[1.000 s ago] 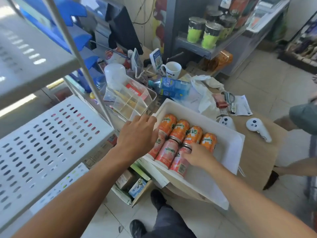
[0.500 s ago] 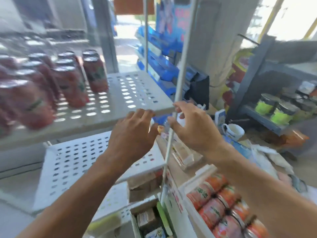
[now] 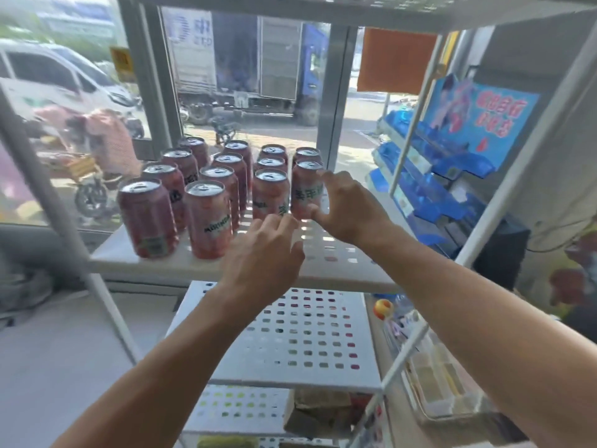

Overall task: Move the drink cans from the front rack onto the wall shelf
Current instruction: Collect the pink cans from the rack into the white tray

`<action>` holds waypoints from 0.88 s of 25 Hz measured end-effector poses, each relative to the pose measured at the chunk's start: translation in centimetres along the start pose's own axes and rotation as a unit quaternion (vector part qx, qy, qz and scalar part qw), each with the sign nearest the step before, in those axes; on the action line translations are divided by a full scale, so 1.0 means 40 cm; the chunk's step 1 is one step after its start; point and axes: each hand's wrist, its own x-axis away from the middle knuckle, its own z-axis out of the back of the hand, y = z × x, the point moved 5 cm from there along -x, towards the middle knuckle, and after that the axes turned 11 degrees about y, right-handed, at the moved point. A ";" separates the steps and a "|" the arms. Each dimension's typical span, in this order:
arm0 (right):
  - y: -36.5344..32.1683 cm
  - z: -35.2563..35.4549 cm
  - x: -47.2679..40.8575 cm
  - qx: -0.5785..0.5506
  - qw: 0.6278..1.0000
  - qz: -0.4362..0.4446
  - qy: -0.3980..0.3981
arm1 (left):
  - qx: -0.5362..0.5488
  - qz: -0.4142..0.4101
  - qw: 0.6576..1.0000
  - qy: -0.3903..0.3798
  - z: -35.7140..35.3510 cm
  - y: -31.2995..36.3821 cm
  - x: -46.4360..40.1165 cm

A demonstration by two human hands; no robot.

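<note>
Several red drink cans (image 3: pixel 206 221) stand upright in rows on the white perforated wall shelf (image 3: pixel 326 257), in front of a window. My right hand (image 3: pixel 345 208) is beside the front can of the rightmost row (image 3: pixel 305 189); its forefinger touches the can's upper side and its thumb sits near the base, with the fingers spread. My left hand (image 3: pixel 265 250) reaches forward over the shelf's front edge. Its straight fingertips touch the bottom of the neighbouring front can (image 3: pixel 269 195). Neither hand carries a can. The front rack is out of view.
White upright posts (image 3: pixel 410 124) frame the shelf at left and right. A lower perforated shelf (image 3: pixel 290 337) lies beneath, with a cardboard box (image 3: pixel 323 415) under it. Blue display trays (image 3: pixel 429 179) hang at right, and a clear plastic organiser (image 3: pixel 442 383) sits low right.
My view swung up from the tray of cans to the wall shelf. Both hands left the tray, rose past the post and now touch the front cans on the shelf.
</note>
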 end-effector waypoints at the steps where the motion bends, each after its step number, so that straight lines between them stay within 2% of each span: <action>1: -0.001 -0.025 -0.027 0.008 1.000 0.005 -0.008 | -0.003 0.007 1.000 -0.001 -0.004 -0.009 -0.001; 5: 0.028 -0.106 -0.101 0.007 1.000 -0.011 -0.004 | -0.011 0.033 0.999 -0.006 -0.024 -0.025 -0.007; 12: 0.047 -0.156 -0.088 -0.181 0.981 -0.059 0.040 | -0.013 0.045 0.999 -0.010 -0.039 -0.033 -0.019; 18: 0.053 0.004 0.075 -0.281 0.933 -0.150 0.165 | 0.011 -0.012 1.000 -0.012 -0.027 -0.004 -0.017; 22: 0.077 0.145 0.262 -0.271 0.925 -0.219 0.149 | 0.067 -0.067 0.995 -0.013 -0.012 0.056 0.009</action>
